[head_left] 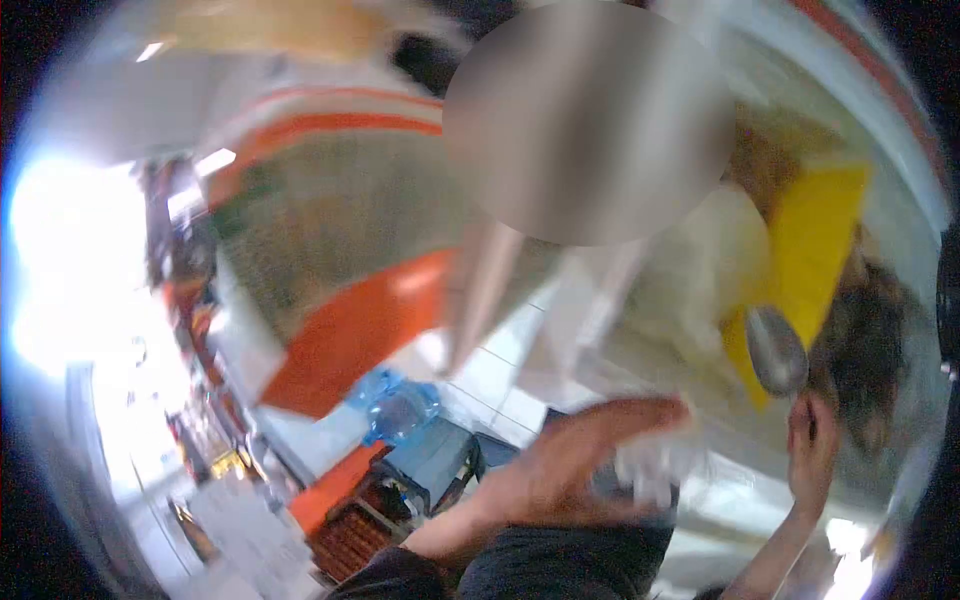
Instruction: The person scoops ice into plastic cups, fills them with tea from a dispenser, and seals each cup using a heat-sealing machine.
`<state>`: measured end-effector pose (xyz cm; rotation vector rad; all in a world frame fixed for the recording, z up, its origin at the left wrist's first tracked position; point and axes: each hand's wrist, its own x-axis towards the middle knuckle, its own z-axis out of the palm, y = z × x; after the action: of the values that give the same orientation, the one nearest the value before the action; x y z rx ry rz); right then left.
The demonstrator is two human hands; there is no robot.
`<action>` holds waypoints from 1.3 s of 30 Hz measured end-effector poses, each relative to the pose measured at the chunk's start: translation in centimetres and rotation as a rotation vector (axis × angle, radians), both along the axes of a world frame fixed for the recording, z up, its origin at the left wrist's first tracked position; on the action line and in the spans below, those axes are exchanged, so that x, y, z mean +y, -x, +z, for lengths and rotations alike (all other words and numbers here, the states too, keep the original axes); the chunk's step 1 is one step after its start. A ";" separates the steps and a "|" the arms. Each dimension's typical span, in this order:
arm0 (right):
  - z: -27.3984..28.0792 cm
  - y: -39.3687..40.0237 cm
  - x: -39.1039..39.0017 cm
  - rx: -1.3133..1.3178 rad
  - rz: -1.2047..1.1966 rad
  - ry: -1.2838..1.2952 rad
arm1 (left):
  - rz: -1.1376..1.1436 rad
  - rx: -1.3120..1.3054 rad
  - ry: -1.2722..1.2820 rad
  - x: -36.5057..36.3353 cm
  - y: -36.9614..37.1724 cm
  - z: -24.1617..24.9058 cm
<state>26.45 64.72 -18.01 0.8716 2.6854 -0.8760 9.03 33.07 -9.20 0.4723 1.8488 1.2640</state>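
Metal scoop point(777, 352) held in the right hand point(812, 455), just past three o'clock in the view.
The bowl is pointed towards eleven o'clock, the long axis running eleven to five, and is seen against the yellow sheet point(818, 245); contact cannot be told. By the left hand point(575, 460), curved widely at five o'clock, a blurred clear item point(655, 465) is held.

Background clutter around a white tiled floor point(497, 375).
A translucent blue bottle point(402, 408), probably a large water bottle given the blur, is just beside a grey-blue box point(432, 462); below the box in view is a brown slatted thing point(358, 532). Above the bottle curves an orange band point(360, 325); bright light point(75, 260) glares at the far left.
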 end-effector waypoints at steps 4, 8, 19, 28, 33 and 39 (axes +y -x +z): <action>1.5 -0.2 -0.9 -0.274 -0.061 0.428 | 0.248 0.236 -0.351 -8.1 -1.9 10.1; 5.4 3.1 -3.9 -0.162 0.103 0.141 | 0.933 0.619 -0.118 -18.4 -1.6 16.2; 13.9 10.5 -5.7 -0.286 0.155 0.125 | 0.924 0.741 -0.203 -36.4 24.8 15.6; 3.0 3.5 -2.2 0.099 -0.050 0.098 | 0.429 1.157 0.362 -35.8 39.4 3.9; 9.6 6.0 -5.5 -0.130 0.038 0.006 | 0.276 1.055 0.564 -35.7 40.4 -0.2; 11.4 7.1 -5.6 -0.227 0.054 0.065 | 0.374 1.061 0.681 -37.2 37.0 2.0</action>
<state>19.39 59.17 -6.65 0.8262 2.4605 -0.7951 -27.99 -4.15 -7.24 0.4522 3.2018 0.4735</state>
